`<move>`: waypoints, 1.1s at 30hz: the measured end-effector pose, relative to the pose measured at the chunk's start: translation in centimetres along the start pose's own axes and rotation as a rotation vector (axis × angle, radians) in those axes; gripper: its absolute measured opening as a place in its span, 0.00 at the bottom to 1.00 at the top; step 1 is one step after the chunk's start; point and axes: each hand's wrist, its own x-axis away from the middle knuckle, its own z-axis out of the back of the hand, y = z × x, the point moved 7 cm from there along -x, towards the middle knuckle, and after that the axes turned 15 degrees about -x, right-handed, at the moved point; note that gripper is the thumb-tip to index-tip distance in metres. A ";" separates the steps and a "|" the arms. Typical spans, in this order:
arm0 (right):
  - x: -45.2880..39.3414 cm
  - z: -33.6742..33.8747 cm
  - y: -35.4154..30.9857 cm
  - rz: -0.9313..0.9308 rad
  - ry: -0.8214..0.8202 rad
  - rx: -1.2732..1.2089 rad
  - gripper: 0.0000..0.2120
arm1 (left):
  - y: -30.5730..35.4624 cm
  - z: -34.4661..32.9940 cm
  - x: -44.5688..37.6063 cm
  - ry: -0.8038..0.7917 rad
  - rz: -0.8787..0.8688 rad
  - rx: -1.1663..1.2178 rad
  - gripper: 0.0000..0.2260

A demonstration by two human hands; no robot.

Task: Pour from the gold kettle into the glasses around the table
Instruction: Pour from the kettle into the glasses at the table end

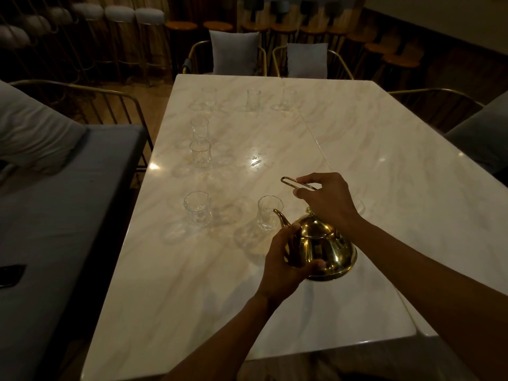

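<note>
The gold kettle (pixel 321 243) is held just over the white marble table (pixel 357 160), tilted with its spout toward a clear glass (pixel 268 213). My right hand (pixel 327 200) grips the thin wire handle above the lid. My left hand (pixel 286 258) cups the kettle's body below the spout. Another glass (pixel 198 211) stands to the left of that one. Two glasses (pixel 200 154) (pixel 199 128) line the left side, and three stand at the far end (pixel 209 96) (pixel 253 99) (pixel 288 97). A glass edge (pixel 361 207) shows behind my right wrist.
A grey bench seat (pixel 55 215) with a cushion runs along the left, with a dark phone (pixel 11 274) on it. Gold-framed chairs with grey pillows (pixel 233 53) (pixel 306 60) stand at the far end. A grey chair (pixel 478 138) sits to the right. Water drops (pixel 257 160) glint mid-table.
</note>
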 end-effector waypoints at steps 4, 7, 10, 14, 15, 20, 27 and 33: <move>0.1 -0.1 0.0 0.003 -0.009 0.009 0.13 | -0.1 0.0 0.2 -0.004 0.008 0.008 0.32; 0.2 0.0 0.1 -0.002 -0.009 0.012 0.13 | 0.1 0.1 0.3 0.001 0.000 0.010 0.30; 0.2 0.0 0.2 -0.006 -0.014 0.020 0.12 | 0.0 0.0 0.3 0.003 -0.002 0.021 0.31; 0.1 0.1 0.1 0.005 -0.016 0.027 0.13 | -0.1 -0.4 0.3 -0.009 0.010 0.026 0.31; 0.1 0.1 0.2 0.002 -0.016 0.027 0.13 | -0.1 -0.4 0.3 -0.009 0.014 0.022 0.31; 0.1 0.2 0.2 0.001 -0.022 0.017 0.13 | 0.0 -0.6 0.2 -0.014 0.009 0.012 0.31; 0.4 0.3 0.7 -0.021 -0.023 -0.008 0.13 | -0.1 -0.5 0.1 0.007 -0.018 -0.017 0.34; 1.2 1.1 0.4 0.004 0.014 -0.066 0.11 | 0.7 -0.2 0.0 0.025 -0.090 -0.095 0.34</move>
